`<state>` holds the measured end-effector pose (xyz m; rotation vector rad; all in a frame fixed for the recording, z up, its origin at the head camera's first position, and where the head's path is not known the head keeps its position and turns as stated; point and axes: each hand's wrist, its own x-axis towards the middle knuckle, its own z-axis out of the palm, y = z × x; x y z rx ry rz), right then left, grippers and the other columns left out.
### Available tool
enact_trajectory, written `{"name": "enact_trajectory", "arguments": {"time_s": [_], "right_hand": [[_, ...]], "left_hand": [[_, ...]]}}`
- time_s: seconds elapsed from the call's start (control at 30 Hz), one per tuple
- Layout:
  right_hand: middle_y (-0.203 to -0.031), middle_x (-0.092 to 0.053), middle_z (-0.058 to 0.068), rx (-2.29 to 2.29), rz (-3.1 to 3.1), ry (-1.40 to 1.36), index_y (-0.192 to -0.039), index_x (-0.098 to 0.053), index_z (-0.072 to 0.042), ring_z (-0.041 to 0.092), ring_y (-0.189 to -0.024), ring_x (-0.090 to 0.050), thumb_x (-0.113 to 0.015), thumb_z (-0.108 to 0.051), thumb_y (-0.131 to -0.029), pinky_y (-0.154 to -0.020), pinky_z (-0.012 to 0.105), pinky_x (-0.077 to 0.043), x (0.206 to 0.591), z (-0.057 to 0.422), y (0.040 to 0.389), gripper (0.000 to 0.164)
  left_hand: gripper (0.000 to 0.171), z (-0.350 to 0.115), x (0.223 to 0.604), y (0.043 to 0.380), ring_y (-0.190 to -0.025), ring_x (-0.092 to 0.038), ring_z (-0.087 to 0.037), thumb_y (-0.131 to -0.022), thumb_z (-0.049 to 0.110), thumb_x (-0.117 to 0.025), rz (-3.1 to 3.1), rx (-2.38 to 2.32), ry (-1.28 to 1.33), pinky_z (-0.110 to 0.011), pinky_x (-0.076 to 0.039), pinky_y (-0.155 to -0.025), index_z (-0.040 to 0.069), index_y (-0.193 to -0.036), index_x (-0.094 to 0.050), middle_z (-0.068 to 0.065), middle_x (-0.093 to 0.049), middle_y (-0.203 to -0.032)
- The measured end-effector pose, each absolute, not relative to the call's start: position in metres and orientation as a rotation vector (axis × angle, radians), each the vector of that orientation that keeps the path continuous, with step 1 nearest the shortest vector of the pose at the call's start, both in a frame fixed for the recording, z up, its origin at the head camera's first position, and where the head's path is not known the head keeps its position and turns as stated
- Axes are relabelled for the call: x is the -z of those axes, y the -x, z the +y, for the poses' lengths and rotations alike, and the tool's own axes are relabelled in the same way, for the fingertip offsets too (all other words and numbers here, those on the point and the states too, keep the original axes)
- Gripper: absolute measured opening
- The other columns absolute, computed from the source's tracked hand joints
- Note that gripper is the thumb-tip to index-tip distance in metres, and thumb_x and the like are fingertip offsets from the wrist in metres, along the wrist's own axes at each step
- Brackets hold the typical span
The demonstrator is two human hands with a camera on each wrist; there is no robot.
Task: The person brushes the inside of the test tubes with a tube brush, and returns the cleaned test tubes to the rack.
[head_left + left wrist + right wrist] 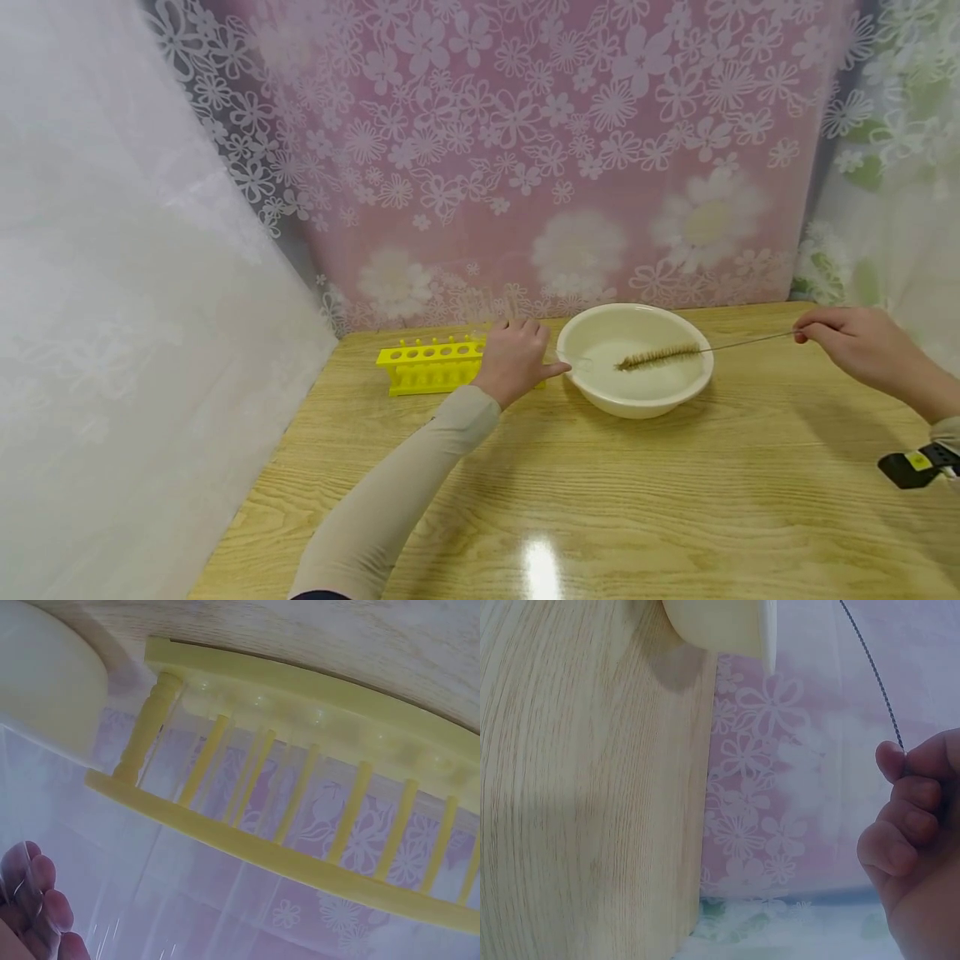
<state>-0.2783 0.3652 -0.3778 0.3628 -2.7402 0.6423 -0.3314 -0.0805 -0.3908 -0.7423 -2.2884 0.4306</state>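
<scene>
My left hand (517, 354) holds a clear test tube (583, 363), whose one end reaches over the near-left rim of a white basin (637, 408). In the left wrist view its curled fingertips (56, 909) show at the lower left, partly behind clear glass. A yellow test tube rack (427, 354) stands just behind and left of this hand, which hides its right part. My right hand (862, 346) pinches the thin twisted-wire handle (874, 667) of a test tube brush. The tan bristles (660, 357) hang over the basin, pointing left towards the tube.
Several clear test tubes (483, 307) stand upright in the right part of the rack, their tops hard to make out. The wooden table (637, 500) meets a pink flowered curtain (480, 192) at the back. A whitish sheet (150, 333) hangs along the left side.
</scene>
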Motion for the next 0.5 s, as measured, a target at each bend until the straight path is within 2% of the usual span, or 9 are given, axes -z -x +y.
{"name": "enact_trajectory", "arguments": {"time_s": [0.23,0.37,0.5], "right_hand": [[-0.102,-0.069,0.032,-0.662,-2.734,-0.366,-0.110,-0.068,0.009,0.008,-0.060,-0.044,-0.040,-0.014,-0.108,-0.054,0.029,-0.032,0.3782,0.3651,0.2773,0.036],[-0.103,-0.068,0.032,-0.656,-2.733,-0.368,-0.110,-0.068,0.009,0.004,-0.063,-0.046,-0.041,-0.013,-0.108,-0.055,0.029,-0.033,0.3779,0.3650,0.2770,0.035],[-0.104,-0.068,0.033,-0.657,-2.733,-0.371,-0.110,-0.068,0.009,0.008,-0.059,-0.042,-0.040,-0.014,-0.108,-0.054,0.029,-0.032,0.3790,0.3652,0.2761,0.036]], "left_hand": [[0.068,-0.0797,0.3916,0.3325,-0.089,-0.068,-0.016,-0.080,0.083,-0.057,-2.251,-0.440,0.757,-0.032,-0.053,-0.080,0.019,-0.095,-0.070,0.003,-0.071,-0.095],[0.067,-0.0791,0.3920,0.3330,-0.088,-0.068,-0.016,-0.079,0.083,-0.059,-2.236,-0.437,0.761,-0.034,-0.054,-0.083,0.019,-0.094,-0.070,0.003,-0.071,-0.094],[0.068,-0.0787,0.3941,0.3336,-0.093,-0.068,-0.016,-0.079,0.083,-0.058,-2.295,-0.404,0.735,-0.036,-0.053,-0.087,0.019,-0.098,-0.070,0.003,-0.072,-0.097]]}}
